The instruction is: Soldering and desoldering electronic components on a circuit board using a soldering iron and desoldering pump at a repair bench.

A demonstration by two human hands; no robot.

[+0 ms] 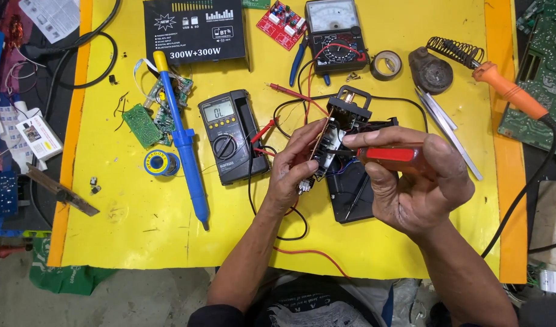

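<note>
Judging by the grip and the tool, the step in hand is working the tip of a screwdriver at a small circuit board held above the yellow table top (375, 242); the next move would call for a steady board and light, well-aimed pressure at the tip.

Well to the left of the fingers lie a long blue desoldering pump with a yellow plunger (182, 140) and a dark grey digital multimeter (228, 134), its red and black leads trailing toward the hands.

The left hand (292, 171) has its fingers curled together and clamped on the small brown circuit board with black and white parts (326, 144), holding it edge-up, thumb on the near side.

Just to the right, the right hand (418, 184) is closed around a red-handled screwdriver (388, 154), forefinger stretched along the handle, the tip touching the board. A black plastic casing (350, 188) lies beneath both hands.

Further right, an orange-handled soldering iron (509, 91) rests in its coiled stand.
</note>
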